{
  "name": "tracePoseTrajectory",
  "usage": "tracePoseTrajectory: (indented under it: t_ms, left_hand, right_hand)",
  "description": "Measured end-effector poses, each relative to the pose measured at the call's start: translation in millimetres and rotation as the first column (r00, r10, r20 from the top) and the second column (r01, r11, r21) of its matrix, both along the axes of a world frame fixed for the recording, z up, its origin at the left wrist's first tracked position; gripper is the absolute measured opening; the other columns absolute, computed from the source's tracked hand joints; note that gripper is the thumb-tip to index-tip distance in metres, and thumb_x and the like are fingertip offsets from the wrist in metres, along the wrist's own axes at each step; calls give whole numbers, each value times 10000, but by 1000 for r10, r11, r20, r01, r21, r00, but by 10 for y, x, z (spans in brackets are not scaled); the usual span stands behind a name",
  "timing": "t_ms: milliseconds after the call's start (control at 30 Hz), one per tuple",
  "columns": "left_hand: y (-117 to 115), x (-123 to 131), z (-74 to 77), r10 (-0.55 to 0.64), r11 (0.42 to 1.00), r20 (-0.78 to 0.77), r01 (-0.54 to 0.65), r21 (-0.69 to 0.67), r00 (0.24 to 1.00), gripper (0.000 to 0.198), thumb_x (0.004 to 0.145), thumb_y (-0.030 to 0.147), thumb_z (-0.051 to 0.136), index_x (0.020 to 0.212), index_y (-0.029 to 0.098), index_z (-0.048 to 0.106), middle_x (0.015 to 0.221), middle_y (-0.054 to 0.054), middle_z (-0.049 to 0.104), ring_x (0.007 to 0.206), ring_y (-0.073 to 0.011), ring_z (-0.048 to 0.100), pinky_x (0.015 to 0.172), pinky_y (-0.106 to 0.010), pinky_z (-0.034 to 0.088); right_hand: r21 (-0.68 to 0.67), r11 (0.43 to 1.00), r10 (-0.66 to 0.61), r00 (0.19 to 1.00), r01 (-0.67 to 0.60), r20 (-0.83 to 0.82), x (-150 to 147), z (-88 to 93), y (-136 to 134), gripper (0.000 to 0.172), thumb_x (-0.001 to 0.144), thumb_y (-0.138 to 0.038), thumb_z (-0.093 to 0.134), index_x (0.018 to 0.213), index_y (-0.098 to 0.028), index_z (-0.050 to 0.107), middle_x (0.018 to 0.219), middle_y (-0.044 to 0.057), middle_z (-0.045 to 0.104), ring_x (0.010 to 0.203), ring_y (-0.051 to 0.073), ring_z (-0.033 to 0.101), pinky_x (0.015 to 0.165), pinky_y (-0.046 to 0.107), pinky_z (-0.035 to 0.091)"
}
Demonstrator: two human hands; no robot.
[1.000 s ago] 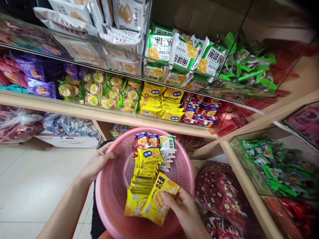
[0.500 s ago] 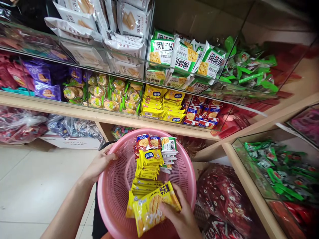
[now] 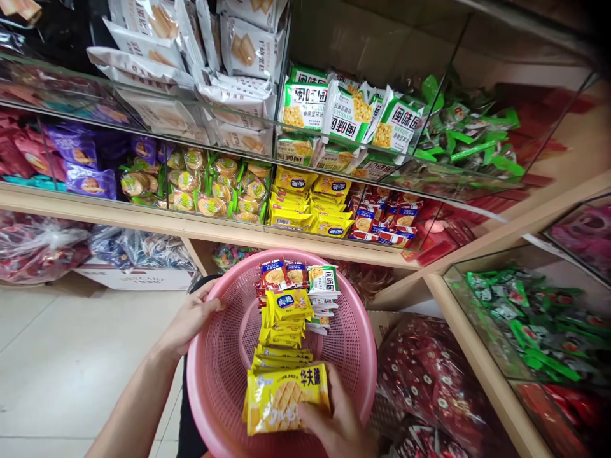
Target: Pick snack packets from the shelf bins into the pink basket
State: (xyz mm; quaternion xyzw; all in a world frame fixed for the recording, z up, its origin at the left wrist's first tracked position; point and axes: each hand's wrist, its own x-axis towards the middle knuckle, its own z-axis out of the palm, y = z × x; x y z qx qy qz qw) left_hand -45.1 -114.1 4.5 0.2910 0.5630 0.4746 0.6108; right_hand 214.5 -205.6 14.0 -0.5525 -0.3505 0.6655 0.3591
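A round pink plastic basket (image 3: 224, 369) sits low in front of me. My left hand (image 3: 193, 316) grips its left rim, thumb over the edge. My right hand (image 3: 334, 423) holds a yellow snack packet (image 3: 286, 397) flat at the near end of a row of yellow packets (image 3: 282, 331) inside the basket. Behind that row stand red packets (image 3: 281, 275) and green-and-white packets (image 3: 323, 283).
Glass-fronted shelves ahead hold white packets (image 3: 238, 51), green-and-white packets (image 3: 344, 111), yellow packets (image 3: 305, 200), red packets (image 3: 386, 219), round green-wrapped snacks (image 3: 214, 184) and purple packets (image 3: 76, 152). A glass bin of green sweets (image 3: 525, 318) stands right. Bagged goods (image 3: 38, 245) lie under the shelf; tiled floor (image 3: 71, 369) lies left.
My right hand has turned the yellow packet from tilted to level and lowered it onto the near end of the yellow row. The left hand has kept its hold on the rim.
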Motion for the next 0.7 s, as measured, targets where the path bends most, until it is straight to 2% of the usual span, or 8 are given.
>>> tracePoseTrajectory:
  t_ms: [100,200,300,400,500,700]
  left_hand:
    - [-2,-6,-21,-2,1000,0,2,-3,1000,555,595,148,635,1146,201,592,723,39,659,664,-170,580,612,-231,454]
    - [-5,-15,-35,1,1000,-4,-1,-4,1000,553,597,146,642,1144,204,593,723,46,657,661,-161,577,608,-220,448]
    - [-10,-16,-30,-1,1000,-7,1,-2,1000,542,610,154,651,1147,201,590,760,39,667,678,-166,587,624,-227,458]
    - [-9,-10,-21,-3,1000,-7,3,-3,1000,537,618,168,661,1149,193,589,781,25,671,683,-178,597,637,-247,472]
    - [-1,-8,-27,-2,1000,-6,2,0,1000,539,617,169,662,1151,195,589,794,22,674,680,-180,599,637,-251,473]
    - [-5,-10,-36,1,1000,-3,-1,-1,1000,548,605,148,647,1148,208,598,747,41,661,682,-177,598,620,-237,459]
  right_hand:
    - [51,998,44,999,-45,23,5,-118,-48,427,656,-331,667,1031,-238,484,880,15,682,802,204,645,727,305,506]
    - [91,988,112,981,-127,160,64,-208,-81,342,700,-380,646,968,-218,509,822,16,660,750,191,616,675,284,485]
    - [109,959,207,912,-260,355,157,-204,-67,228,723,-380,627,837,-202,542,716,-5,624,674,169,570,606,250,434]
    - [102,928,267,831,-358,488,251,-157,-23,163,720,-327,618,805,-194,579,729,-4,641,697,166,571,624,241,411]
    - [107,916,292,825,-387,485,317,-157,14,167,709,-278,606,853,-196,588,780,-3,656,736,168,580,653,239,411]
    - [99,920,313,861,-380,401,325,-300,40,174,706,-264,595,866,-200,567,757,-22,628,698,147,565,616,223,401]
